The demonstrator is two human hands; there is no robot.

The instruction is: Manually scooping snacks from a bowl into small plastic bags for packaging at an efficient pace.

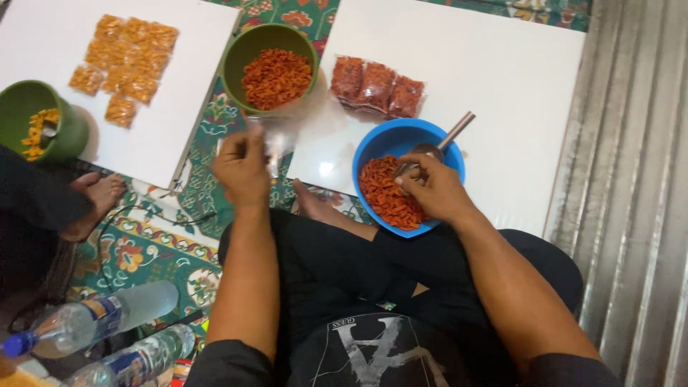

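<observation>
My left hand (242,166) holds up a small clear plastic bag (278,140), pinched at its top, just below a green bowl (252,44) of red-orange snack pieces. My right hand (433,188) grips a metal spoon (444,142) whose bowl rests in a blue bowl (412,136) of the same red-orange snacks, sitting at the edge of a white board (502,79). Three filled, sealed packets (376,87) of red snacks lie on that board behind the blue bowl.
A second white board (43,43) at left carries several packets of orange snacks (125,61). Another person's foot (97,201) and dark sleeve sit by a green bowl (68,136) of yellow pieces. Two plastic water bottles (93,322) lie on the patterned mat. A corrugated metal wall (638,179) runs along the right.
</observation>
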